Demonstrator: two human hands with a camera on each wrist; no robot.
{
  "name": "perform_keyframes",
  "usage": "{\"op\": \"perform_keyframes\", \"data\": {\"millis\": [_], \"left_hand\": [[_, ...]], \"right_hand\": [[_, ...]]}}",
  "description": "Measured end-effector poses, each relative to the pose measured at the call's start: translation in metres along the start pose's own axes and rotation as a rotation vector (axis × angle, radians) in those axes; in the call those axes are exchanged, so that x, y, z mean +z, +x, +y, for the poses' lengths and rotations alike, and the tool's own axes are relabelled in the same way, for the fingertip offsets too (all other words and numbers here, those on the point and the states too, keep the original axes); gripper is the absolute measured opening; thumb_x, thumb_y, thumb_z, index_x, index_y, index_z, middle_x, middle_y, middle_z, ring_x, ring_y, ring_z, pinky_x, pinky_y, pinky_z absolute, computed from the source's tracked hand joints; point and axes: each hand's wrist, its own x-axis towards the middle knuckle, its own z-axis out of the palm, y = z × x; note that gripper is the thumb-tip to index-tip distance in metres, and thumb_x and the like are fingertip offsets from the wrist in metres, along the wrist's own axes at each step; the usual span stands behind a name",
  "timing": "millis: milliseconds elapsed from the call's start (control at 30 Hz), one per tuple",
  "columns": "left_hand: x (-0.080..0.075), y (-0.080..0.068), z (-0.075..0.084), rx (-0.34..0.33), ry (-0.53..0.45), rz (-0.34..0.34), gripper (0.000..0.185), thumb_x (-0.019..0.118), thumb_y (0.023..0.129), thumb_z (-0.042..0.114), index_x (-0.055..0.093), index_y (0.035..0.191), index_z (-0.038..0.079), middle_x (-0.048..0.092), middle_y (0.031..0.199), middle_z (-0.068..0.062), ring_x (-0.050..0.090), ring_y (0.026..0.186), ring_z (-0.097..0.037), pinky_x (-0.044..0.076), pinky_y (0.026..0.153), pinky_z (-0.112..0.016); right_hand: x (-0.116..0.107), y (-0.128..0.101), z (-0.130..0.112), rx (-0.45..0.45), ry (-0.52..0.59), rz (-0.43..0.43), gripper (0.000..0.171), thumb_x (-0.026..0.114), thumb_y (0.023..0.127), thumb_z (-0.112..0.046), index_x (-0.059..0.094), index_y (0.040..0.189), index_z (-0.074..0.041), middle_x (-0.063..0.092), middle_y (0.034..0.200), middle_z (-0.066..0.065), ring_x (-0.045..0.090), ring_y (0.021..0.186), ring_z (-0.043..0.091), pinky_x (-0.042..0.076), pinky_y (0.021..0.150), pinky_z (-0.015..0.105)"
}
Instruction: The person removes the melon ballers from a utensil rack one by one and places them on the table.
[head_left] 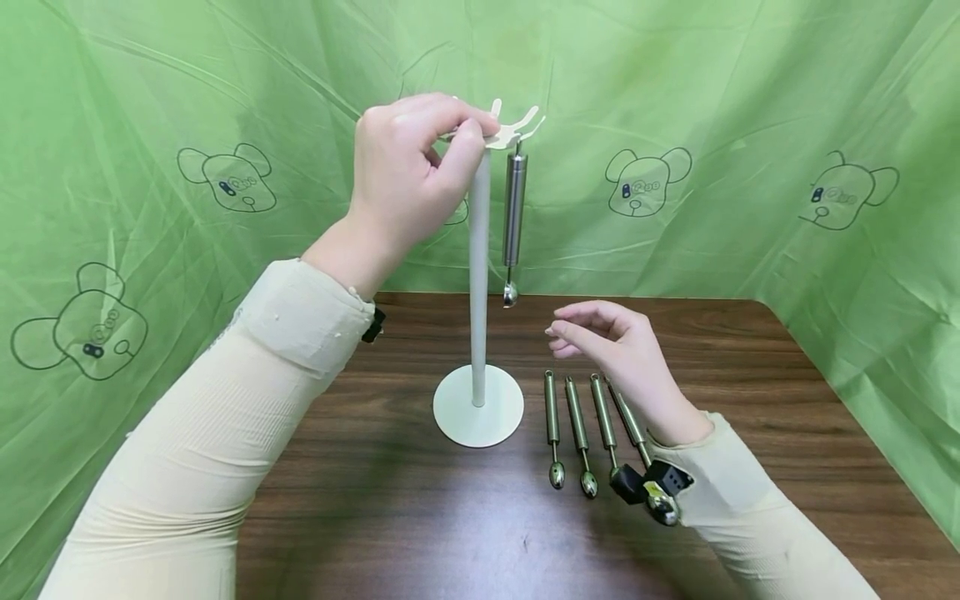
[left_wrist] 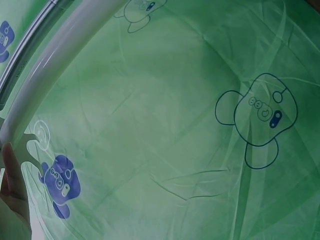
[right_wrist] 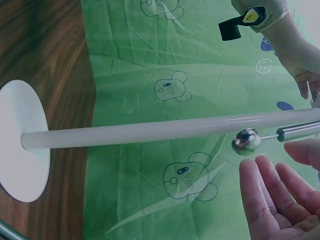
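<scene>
Left hand (head_left: 408, 179) pinches the stand (head_left: 478, 333) top, hooks partly hidden; right hand (head_left: 622, 350) released, empty, covering ends of desk (head_left: 375, 500) utensils (head_left: 581, 433); one hung utensil (head_left: 514, 212).

A green cloth backdrop (head_left: 750, 100) printed with outlined bear heads (head_left: 647, 181) hangs behind and beside a dark wooden table (head_left: 810, 400). Four steel utensils (head_left: 577, 433) lie side by side on it.
</scene>
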Motion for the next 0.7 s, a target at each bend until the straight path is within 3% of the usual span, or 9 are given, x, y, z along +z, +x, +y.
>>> {"op": "perform_keyframes", "data": {"millis": [267,700], "left_hand": [[0.0,0.001,0.0,0.002,-0.003,0.0,0.032,0.043,0.081,0.01,0.075,0.082,0.008,0.072,0.08,0.0,0.056,0.059,-0.006,0.039,0.049,-0.011],[0.001,0.002,-0.001,-0.005,-0.006,0.002,0.032,0.043,0.079,0.008,0.075,0.08,0.008,0.072,0.079,0.0,0.054,0.058,-0.006,0.037,0.049,-0.011]], "right_hand": [[0.002,0.019,-0.019,-0.107,0.01,0.016,0.027,0.066,0.085,-0.015,0.064,0.108,-0.001,0.069,0.093,0.011,0.067,0.08,0.023,0.054,0.076,0.034],[0.009,0.047,-0.048,-0.192,-0.02,-0.019,0.03,0.067,0.084,-0.014,0.063,0.112,-0.003,0.069,0.098,0.007,0.066,0.083,0.019,0.054,0.078,0.031]]}}
